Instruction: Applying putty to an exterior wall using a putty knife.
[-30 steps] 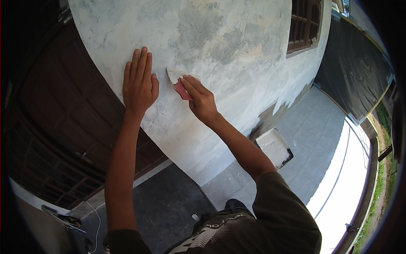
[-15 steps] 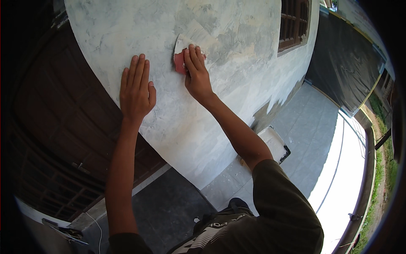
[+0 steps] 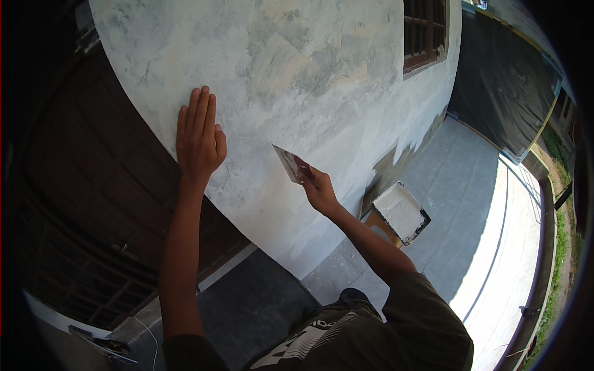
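My left hand lies flat against the whitish-grey plastered wall, near its left edge, with fingers stretched upward. My right hand grips a putty knife with a broad pale blade and a reddish part by the fingers. The blade points up and to the left, its edge seen at a slant; I cannot tell whether it touches the wall. Streaky patches of putty and bare grey show on the wall above both hands.
A tray of white putty with a black-smeared rim stands at the wall's foot on a brown box. A dark wooden door is at left, a barred window at upper right. Black sheeting hangs at the far right.
My right hand has drawn the putty knife down from the upper wall and turned the blade edge-on. More of the putty tray shows. My left hand stays on the same spot.
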The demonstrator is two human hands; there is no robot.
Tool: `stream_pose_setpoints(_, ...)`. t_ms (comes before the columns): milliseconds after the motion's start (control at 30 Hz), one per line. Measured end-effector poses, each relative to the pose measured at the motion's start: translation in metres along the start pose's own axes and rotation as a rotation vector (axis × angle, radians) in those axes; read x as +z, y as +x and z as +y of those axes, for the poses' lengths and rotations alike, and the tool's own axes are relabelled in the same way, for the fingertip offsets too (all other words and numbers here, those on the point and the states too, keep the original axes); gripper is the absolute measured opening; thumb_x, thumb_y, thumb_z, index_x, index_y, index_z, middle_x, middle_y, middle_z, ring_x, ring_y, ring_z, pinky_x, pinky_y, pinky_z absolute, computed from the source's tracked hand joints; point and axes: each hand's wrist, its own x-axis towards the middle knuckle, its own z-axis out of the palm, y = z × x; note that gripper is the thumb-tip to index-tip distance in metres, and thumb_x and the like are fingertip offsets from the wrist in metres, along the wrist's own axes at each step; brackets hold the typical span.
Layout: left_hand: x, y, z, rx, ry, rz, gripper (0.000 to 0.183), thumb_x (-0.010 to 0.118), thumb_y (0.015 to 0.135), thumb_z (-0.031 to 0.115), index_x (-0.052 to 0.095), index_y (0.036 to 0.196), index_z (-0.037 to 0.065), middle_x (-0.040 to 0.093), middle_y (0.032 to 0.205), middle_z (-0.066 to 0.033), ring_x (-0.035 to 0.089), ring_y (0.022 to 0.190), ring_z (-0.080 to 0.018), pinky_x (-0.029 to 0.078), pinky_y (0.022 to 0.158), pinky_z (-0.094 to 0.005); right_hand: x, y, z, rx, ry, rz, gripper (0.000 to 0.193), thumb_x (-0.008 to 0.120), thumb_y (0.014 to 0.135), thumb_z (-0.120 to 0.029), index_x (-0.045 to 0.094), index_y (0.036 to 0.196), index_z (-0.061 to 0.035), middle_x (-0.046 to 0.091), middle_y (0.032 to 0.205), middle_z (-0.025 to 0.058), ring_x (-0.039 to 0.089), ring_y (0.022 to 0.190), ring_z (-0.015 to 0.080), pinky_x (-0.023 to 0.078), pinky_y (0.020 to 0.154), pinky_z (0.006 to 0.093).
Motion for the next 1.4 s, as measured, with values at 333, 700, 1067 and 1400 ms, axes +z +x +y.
stream_pose_setpoints(333, -0.002, -0.002, -0.001, -0.001, -0.005, -0.011, 0.054, 0.045, 0.092, 0.013, 0.050, 0.143, -0.001, 0.044, 0.156, -0.0134, 0.036, 0.148, -0.0275, 0.027, 0.120, -0.0471, -0.051, 0.180, -0.118, -0.581, -0.250, 0.425, 0.025, 0.064, 0.092, 0.000, 0.073, 0.115, -0.0038, 0.075, 0.107, 0.0153, 0.073, 0.097, 0.0223, 0.055, 0.088, 0.0311)
stream_pose_setpoints(700, -0.004, -0.003, -0.003, 0.006, -0.022, -0.022, 0.054, 0.044, 0.091, 0.014, 0.052, 0.141, -0.002, 0.046, 0.154, -0.0148, 0.038, 0.147, -0.0290, 0.027, 0.119, -0.0495, -0.038, 0.211, -0.112, -0.776, -0.534, 0.286, 0.046, 0.062, 0.080, 0.013, 0.071, 0.120, -0.0079, 0.072, 0.117, 0.0134, 0.070, 0.107, 0.0307, 0.058, 0.088, 0.0343)
stream_pose_setpoints(1067, -0.001, -0.004, -0.003, 0.011, -0.019, -0.014, 0.054, 0.044, 0.090, 0.013, 0.053, 0.141, -0.002, 0.046, 0.154, -0.0145, 0.038, 0.147, -0.0285, 0.026, 0.120, -0.0485, -0.018, 0.093, -0.051, -0.286, -0.154, 0.129, 0.026, 0.065, 0.094, -0.001, 0.068, 0.119, 0.0056, 0.076, 0.099, 0.0124, 0.069, 0.094, 0.0142, 0.054, 0.085, 0.0289)
stream_pose_setpoints(1400, -0.001, -0.002, -0.003, 0.013, -0.035, -0.003, 0.054, 0.043, 0.090, 0.013, 0.053, 0.140, -0.002, 0.048, 0.152, -0.0147, 0.040, 0.146, -0.0284, 0.027, 0.120, -0.0489, 0.009, 0.146, -0.027, -0.908, -0.685, 0.088, 0.068, 0.065, 0.072, 0.011, 0.055, 0.138, -0.0017, 0.047, 0.151, 0.0133, 0.039, 0.142, 0.0405, 0.040, 0.114, 0.0483)
